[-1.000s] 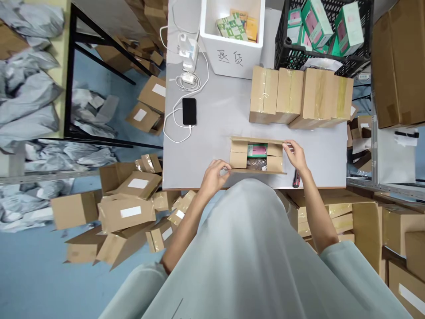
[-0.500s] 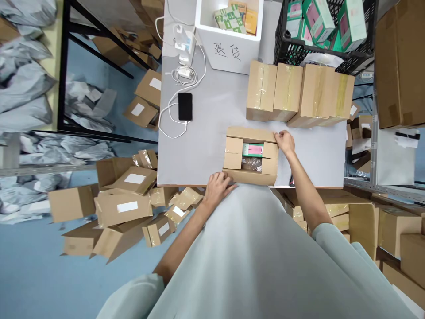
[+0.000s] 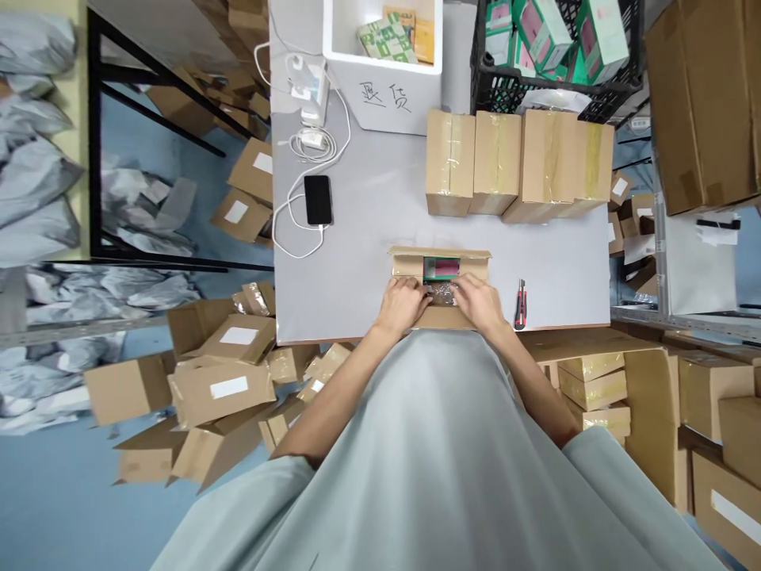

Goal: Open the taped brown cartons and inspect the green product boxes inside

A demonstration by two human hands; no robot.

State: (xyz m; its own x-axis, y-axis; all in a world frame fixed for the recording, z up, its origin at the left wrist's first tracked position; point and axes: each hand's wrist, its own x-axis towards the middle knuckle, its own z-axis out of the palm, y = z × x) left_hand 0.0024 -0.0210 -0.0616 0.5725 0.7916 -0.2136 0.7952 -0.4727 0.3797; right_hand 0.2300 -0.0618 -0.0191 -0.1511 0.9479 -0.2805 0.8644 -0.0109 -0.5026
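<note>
A small cardboard box (image 3: pixel 450 319) lies in front of me at the table's near edge, its long flaps folded outward. Through the gap between its short flaps show a green-and-pink packet (image 3: pixel 441 267) and crumpled clear plastic wrap (image 3: pixel 442 294). My left hand (image 3: pixel 406 304) lies over the left short flap, fingers curled round its inner edge. On the right short flap, my right hand (image 3: pixel 479 301) does the same, fingertips dipping in beside the plastic. Both fingertips are partly hidden. A red-and-black utility knife (image 3: pixel 521 305) rests to the right of the box.
Several taped cartons (image 3: pixel 550 159) stand in a row at the back right. Behind them are a black crate (image 3: pixel 496 89) of green-and-pink packets and a white bin (image 3: pixel 392 95). A phone (image 3: pixel 318 200) on a cable lies left. Open cartons (image 3: pixel 223 381) cover the floor at left.
Both hands have moved from the box's outer corners inward onto its short flaps. The utility knife, mostly hidden before, now shows fully. The view has shifted slightly.
</note>
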